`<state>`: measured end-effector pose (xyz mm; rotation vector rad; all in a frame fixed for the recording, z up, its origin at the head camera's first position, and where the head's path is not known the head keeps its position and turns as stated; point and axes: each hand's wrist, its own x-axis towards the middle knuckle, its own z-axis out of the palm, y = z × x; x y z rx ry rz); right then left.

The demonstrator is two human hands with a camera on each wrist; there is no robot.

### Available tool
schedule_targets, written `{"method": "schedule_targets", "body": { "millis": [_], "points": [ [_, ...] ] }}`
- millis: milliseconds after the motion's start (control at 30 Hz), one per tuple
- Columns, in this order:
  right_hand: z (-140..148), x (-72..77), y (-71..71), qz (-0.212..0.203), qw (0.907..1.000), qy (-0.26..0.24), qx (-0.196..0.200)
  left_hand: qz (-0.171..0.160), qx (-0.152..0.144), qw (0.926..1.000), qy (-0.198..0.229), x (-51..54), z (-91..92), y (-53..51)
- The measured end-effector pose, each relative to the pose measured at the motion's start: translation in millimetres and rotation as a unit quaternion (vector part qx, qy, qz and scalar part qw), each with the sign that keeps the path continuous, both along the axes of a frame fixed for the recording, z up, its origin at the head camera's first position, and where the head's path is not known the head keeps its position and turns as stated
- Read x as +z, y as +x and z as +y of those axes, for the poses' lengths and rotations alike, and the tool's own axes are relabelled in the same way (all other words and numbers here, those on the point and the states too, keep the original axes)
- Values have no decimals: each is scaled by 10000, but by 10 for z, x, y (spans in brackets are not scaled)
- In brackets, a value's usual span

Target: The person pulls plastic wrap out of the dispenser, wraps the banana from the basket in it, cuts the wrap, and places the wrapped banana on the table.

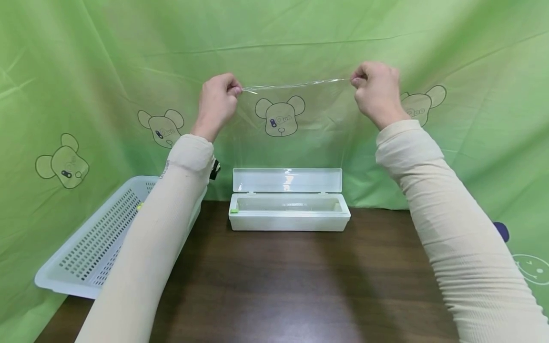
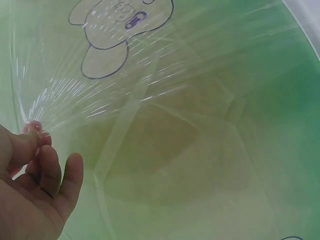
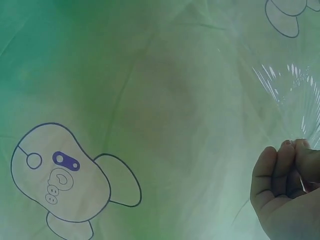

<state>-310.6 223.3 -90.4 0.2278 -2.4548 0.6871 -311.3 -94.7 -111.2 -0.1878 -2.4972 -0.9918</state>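
A clear sheet of cling film (image 1: 296,86) is stretched between my raised hands, its top edge nearly level. My left hand (image 1: 218,102) pinches one corner between thumb and fingers; creases fan out from that grip across the film (image 2: 70,95) in the left wrist view. The opposite corner is pinched by my right hand (image 1: 377,93), slightly higher. Faintly, the film hangs down towards a white cling film dispenser box (image 1: 289,223), whose translucent lid (image 1: 261,180) stands up at the back. A small green piece (image 1: 234,210) sits at the box's left front edge. The roll inside is hard to make out.
A white perforated basket (image 1: 60,283) stands on the left, partly covered by my left sleeve (image 1: 146,238). Something small and yellow (image 1: 140,206) shows in it. Behind the brown table (image 1: 291,286) hangs a green curtain (image 1: 300,28) with printed bear heads.
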Motion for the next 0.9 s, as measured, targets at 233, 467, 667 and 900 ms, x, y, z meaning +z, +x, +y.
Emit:
{"method": "schedule_targets", "body": {
  "millis": [233,467,667,900],
  "points": [
    [16,-7,119,-165,9998,-74,14,-146,-94,9984,-544,30,-51,113],
    [135,6,409,-118,9995,-24,296,-449,-681,9960,-371,52,-86,476],
    [266,-95,778,337,9972,42,660,-863,-1898,9709,1178,-115,-38,839],
    [429,-298,1213,1189,9869,360,1029,-1095,-3077,9237,2005,-444,115,1153]
  ]
}}
